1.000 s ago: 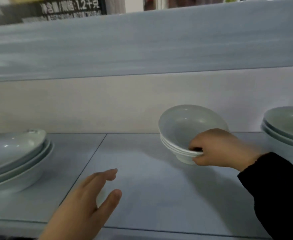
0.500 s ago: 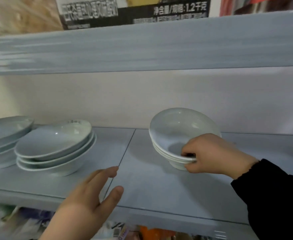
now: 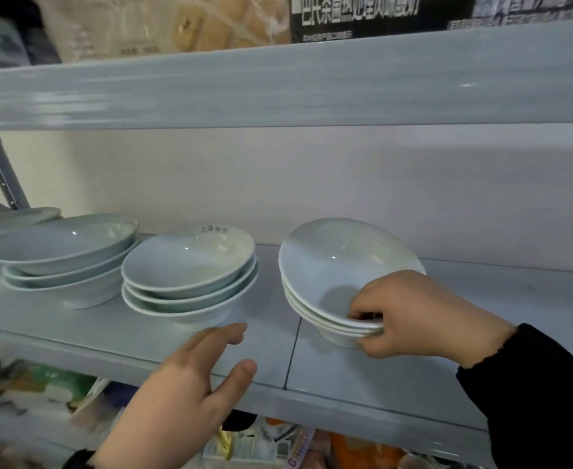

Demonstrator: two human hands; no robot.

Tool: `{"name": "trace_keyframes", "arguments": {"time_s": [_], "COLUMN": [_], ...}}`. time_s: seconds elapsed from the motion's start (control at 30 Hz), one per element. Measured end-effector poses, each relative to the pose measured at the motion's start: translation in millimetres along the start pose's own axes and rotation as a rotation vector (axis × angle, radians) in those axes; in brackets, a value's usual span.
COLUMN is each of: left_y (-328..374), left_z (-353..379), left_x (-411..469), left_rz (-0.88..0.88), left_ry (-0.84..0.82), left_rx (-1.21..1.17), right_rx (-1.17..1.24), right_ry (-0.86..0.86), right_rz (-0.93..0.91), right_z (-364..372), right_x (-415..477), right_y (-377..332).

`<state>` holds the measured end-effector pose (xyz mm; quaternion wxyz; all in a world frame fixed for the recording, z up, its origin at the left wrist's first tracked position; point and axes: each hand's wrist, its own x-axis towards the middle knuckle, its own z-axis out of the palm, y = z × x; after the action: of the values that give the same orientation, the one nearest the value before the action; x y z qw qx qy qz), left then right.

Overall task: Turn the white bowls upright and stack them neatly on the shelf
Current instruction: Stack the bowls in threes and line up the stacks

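So, this one's looking pretty far along: three stacks of white bowls are sitting upright on the shelf (image 3: 413,377): left stack (image 3: 65,252), middle stack (image 3: 187,269), right-hand stack (image 3: 339,265). The right grip (image 3: 420,316) is pinching the near rim of the right-hand stack, which seems to be leaning a bit, so I'm guessing it's only needing a final straightening. The left grip (image 3: 183,384) is hovering released, holding nothing, over the shelf's front edge. A pale wall is running behind, and packaged goods (image 3: 176,25) are sitting on the upper shelf (image 3: 278,82).
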<state>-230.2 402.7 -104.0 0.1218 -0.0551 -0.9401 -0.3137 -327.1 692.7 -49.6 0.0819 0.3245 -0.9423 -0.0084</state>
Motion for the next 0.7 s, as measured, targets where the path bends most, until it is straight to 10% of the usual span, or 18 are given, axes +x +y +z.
{"name": "trace_keyframes", "arguments": {"time_s": [0.37,0.53,0.7], "left_y": [-6.8,13.0,41.1], "left_z": [18.6,36.1,53.1], "left_x": [34.6,59.0,77.8], "left_rz": [0.087,0.099,0.019], "left_ry": [0.062,0.149,0.084], "left_rx": [-0.209,-0.568,-0.828], "right_rx": [0.165,0.791,1.55], "right_ry": [0.079,0.662,0.653], "right_rz": [0.032,0.319,0.472], "right_z": [0.1,15.8,53.6], "right_x": [-15.2,-33.4,-27.9], "right_y": [11.8,22.5,21.3]}}
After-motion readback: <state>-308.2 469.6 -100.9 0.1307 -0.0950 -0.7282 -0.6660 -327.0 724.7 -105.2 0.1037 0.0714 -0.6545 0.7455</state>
